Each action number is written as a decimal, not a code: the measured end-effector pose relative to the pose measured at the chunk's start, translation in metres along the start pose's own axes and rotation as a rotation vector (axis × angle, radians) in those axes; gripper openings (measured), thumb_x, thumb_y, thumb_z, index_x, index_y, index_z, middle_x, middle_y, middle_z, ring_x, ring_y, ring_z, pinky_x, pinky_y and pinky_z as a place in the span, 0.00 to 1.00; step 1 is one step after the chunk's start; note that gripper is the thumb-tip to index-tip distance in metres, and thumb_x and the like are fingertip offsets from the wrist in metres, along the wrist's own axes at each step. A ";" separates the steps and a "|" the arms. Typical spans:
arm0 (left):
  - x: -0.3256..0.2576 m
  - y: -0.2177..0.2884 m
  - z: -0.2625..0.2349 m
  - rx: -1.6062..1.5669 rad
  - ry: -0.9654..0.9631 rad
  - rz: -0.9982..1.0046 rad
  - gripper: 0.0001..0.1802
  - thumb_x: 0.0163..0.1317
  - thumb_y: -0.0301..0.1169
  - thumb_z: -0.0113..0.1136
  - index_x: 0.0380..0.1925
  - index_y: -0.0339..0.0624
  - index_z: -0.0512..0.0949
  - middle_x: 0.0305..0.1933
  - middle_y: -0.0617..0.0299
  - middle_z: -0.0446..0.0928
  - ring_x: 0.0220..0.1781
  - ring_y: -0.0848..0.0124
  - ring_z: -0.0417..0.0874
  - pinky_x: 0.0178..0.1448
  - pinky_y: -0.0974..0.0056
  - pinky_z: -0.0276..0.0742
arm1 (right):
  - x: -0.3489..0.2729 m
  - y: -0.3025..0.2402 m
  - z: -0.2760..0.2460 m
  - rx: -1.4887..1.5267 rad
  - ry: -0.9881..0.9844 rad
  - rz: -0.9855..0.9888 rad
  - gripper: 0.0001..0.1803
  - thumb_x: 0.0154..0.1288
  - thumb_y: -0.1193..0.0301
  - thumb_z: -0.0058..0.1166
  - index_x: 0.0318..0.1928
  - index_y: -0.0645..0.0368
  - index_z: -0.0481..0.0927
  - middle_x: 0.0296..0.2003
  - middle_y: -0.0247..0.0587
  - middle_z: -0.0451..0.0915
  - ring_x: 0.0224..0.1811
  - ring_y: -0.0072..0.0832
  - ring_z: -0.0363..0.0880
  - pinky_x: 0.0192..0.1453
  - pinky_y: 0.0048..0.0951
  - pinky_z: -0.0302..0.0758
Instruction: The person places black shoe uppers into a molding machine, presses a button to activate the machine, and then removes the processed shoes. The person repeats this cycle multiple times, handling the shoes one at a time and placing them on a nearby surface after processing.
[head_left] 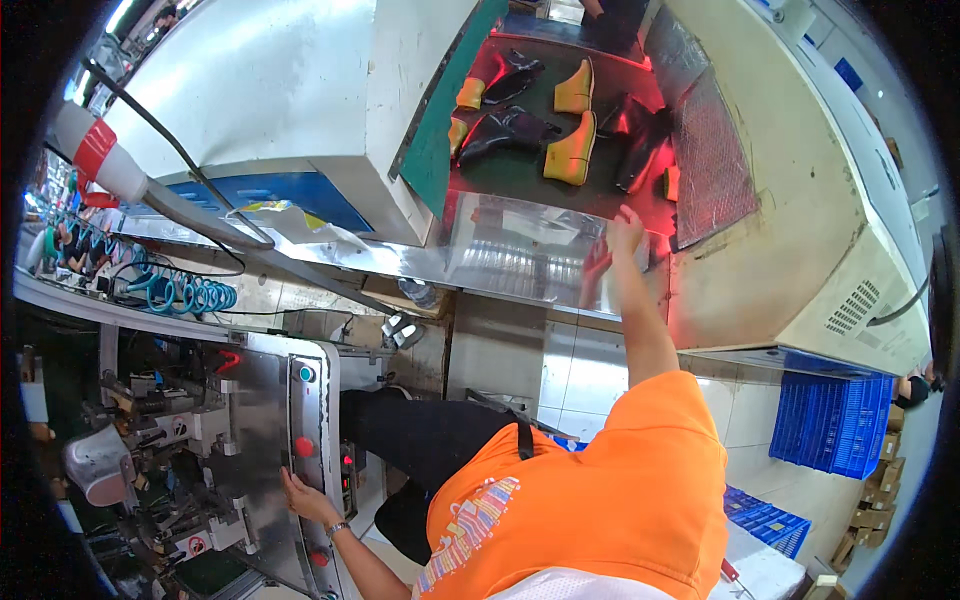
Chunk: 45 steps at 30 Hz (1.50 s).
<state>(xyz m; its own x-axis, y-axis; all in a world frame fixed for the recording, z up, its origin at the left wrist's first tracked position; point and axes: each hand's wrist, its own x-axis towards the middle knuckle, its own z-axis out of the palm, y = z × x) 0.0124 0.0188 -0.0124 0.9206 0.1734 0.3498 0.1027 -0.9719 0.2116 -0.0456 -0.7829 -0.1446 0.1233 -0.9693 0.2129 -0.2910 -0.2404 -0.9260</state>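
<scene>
Holding the right arm out long, a person in an orange shirt has the right hand close to a dark boot.
The right forearm points up the picture, and the fingers bend a little near a shiny metal ledge; I cannot tell if they have hold of anything. The dark boot lies on the dark belt in red light, just past the fingers. Its long way runs up and down, leaning a bit, with the low end toward the hand; which end is the toe I cannot tell. The left forearm slants up and left. The left hand is half open, fingers at a metal panel, between two red buttons.
</scene>
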 end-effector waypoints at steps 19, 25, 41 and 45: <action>-0.008 -0.010 0.002 -0.075 -0.018 -0.096 0.18 0.64 0.34 0.44 0.49 0.37 0.72 0.51 0.49 0.74 0.51 0.53 0.74 0.55 0.56 0.66 | 0.117 -0.029 0.022 1.292 0.113 0.813 0.17 0.56 0.69 0.52 0.46 0.58 0.70 0.50 0.37 0.63 0.52 0.36 0.61 0.54 0.51 0.66; 0.009 -0.006 0.002 -0.100 -0.081 -0.071 0.17 0.64 0.34 0.45 0.49 0.38 0.73 0.50 0.48 0.74 0.51 0.52 0.73 0.54 0.56 0.66 | 0.151 -0.053 0.024 1.116 -0.072 0.512 0.12 0.56 0.69 0.56 0.40 0.60 0.76 0.32 0.33 0.76 0.33 0.25 0.72 0.39 0.28 0.70; -0.058 0.311 -0.074 -1.986 -1.812 -0.576 0.38 0.57 0.60 0.41 0.62 0.49 0.55 0.66 0.61 0.56 0.64 0.64 0.60 0.63 0.51 0.57 | -0.181 -0.366 -0.087 0.998 -1.114 0.139 0.09 0.37 0.80 0.60 0.23 0.62 0.75 0.24 0.32 0.69 0.27 0.20 0.67 0.32 0.19 0.62; 0.003 0.301 -0.112 -2.242 -1.055 -0.345 0.49 0.46 0.68 0.48 0.62 0.49 0.55 0.66 0.63 0.56 0.67 0.62 0.56 0.67 0.52 0.52 | -0.224 -0.402 -0.075 1.274 -1.762 -0.060 0.08 0.37 0.77 0.65 0.17 0.61 0.76 0.18 0.38 0.75 0.22 0.25 0.72 0.28 0.23 0.65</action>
<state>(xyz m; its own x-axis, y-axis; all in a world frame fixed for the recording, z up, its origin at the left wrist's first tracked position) 0.0038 -0.2558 0.1544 0.8345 -0.5451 -0.0808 0.4911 0.6692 0.5577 -0.0275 -0.4729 0.2035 0.8274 0.2476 0.5041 0.2675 0.6155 -0.7413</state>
